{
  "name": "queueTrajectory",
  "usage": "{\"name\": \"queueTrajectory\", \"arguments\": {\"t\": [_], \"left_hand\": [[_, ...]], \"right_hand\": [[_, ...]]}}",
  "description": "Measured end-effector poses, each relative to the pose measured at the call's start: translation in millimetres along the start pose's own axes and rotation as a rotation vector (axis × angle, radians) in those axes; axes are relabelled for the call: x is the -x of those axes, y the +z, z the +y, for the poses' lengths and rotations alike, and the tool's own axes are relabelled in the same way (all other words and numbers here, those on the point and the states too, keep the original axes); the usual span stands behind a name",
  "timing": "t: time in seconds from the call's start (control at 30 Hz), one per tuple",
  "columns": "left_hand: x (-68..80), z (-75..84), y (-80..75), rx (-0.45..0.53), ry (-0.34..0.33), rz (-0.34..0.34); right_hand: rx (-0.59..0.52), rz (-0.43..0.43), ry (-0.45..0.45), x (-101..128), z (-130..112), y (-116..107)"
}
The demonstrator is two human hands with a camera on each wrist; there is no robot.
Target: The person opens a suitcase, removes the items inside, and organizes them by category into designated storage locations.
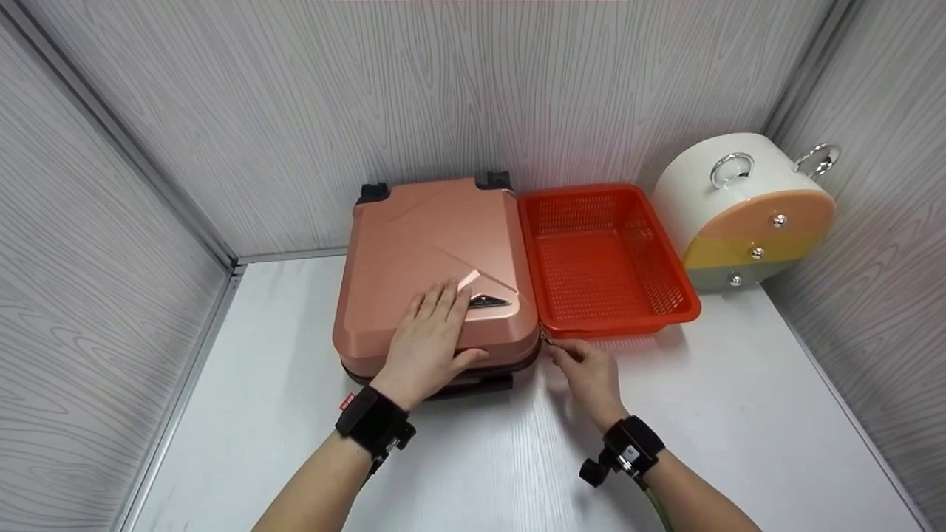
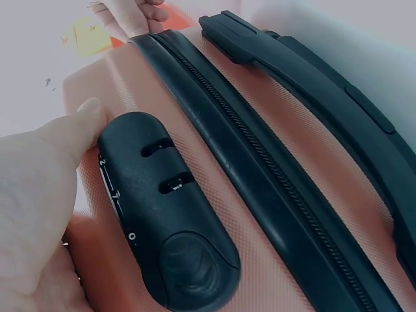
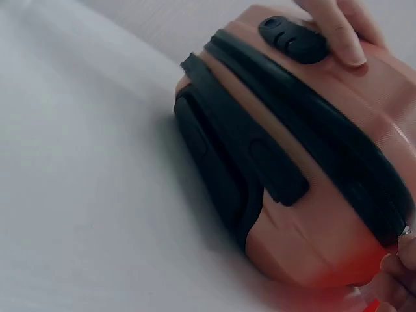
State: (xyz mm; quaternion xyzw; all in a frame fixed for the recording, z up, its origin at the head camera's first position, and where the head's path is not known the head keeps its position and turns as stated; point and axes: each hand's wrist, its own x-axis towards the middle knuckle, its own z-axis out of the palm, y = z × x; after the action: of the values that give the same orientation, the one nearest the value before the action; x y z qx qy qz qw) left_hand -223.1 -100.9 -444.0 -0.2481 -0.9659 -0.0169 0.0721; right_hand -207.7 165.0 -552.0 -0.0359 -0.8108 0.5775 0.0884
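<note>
A rose-gold hard-shell suitcase (image 1: 443,244) lies flat on the table, its lid up and its wheels toward the back wall. My left hand (image 1: 429,336) rests on the lid with straight fingers, beside the small logo plate (image 1: 489,301). At the suitcase's near right corner, my right hand (image 1: 587,373) pinches a metal zipper pull (image 3: 407,230). The black zipper (image 2: 250,136) runs closed along the front side in the left wrist view. A black combination lock (image 2: 166,208) sits above it near my left thumb, and the carry handle (image 2: 318,84) is on the zipper's other side.
A red plastic basket (image 1: 606,329) stands against the suitcase's right side. Right of it is a white round-topped drawer box (image 1: 687,177) with coloured drawer fronts and ring handles. Wood-grain panels (image 1: 295,111) enclose the white table (image 1: 273,443) at the back and sides.
</note>
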Motion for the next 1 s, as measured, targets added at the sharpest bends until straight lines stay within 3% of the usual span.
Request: {"name": "queueTrajectory", "arguments": {"t": [0.27, 0.43, 0.8, 1.0], "left_hand": [[0.3, 1.8, 1.5, -0.004, -0.012, -0.005], [-0.3, 3.3, 0.1, -0.001, -0.012, -0.004], [9.2, 3.8, -2.4, -0.043, 0.001, 0.026], [9.5, 1.7, -3.5, -0.053, 0.004, 0.022]], "right_hand": [[0.163, 0.021, -0.196, 7, 5, -6], [0.233, 0.033, -0.273, 12, 6, -8], [0.068, -0.043, -0.248, 26, 11, -5], [0.036, -0.073, -0.249, 30, 11, -4]]}}
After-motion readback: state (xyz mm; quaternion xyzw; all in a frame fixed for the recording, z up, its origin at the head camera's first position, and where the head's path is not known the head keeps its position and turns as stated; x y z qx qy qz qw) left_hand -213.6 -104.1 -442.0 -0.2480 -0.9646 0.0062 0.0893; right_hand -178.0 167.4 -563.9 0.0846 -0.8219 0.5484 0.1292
